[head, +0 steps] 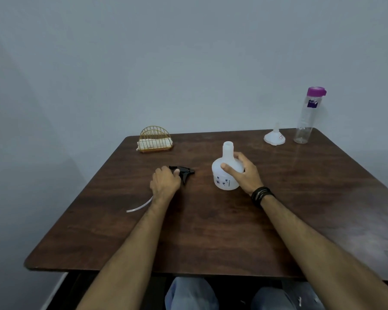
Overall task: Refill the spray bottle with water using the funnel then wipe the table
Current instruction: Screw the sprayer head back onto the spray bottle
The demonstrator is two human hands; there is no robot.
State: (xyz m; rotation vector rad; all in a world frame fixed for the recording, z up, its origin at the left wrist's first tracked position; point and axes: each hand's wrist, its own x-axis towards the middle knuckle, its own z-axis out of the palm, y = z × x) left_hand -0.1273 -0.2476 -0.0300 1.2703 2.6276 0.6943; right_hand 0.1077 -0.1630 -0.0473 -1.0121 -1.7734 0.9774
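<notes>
Right hand (pixel 244 173) fingers curled around spray bottle (pixel 226 173); left hand (pixel 165 181) fingers grip black sprayer head (pixel 184 172) on table (pixel 211 231).

The tall clear water bottle (pixel 305 117) with the purple lid carries a purple label near its top with white lettering, too blurred to read for certain. Lower on the same bottle are faint pale letters that cannot be made out. The white funnel (pixel 274 137) bears a small sticker with red marks, and the white spray bottle (pixel 226 173) has small dark blue flower prints and a thin vertical mark near its base, none of it legible as words.
</notes>
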